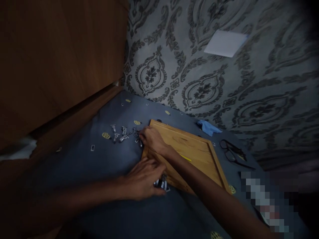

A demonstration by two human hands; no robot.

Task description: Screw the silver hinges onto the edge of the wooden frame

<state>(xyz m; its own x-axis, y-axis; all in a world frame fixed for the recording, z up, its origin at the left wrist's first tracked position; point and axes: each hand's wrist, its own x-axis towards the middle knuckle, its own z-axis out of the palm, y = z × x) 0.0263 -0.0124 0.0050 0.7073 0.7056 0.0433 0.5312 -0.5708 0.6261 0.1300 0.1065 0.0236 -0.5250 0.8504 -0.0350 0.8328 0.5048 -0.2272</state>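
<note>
Half-curled left hand (143, 179) partly hides metal fittings (161, 183); bent-fingered right hand (155, 138) covers the left edge of a framed wooden panel (199, 149); cannot tell either's grip. Eyeglasses (230, 155) lie right.

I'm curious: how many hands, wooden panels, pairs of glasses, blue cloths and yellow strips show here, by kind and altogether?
Left hand and right hand: 2
Wooden panel: 1
Pair of glasses: 1
Blue cloth: 1
Yellow strip: 1
Total: 6

Slim bare forearms (104, 189), bare hands (144, 179)
</note>
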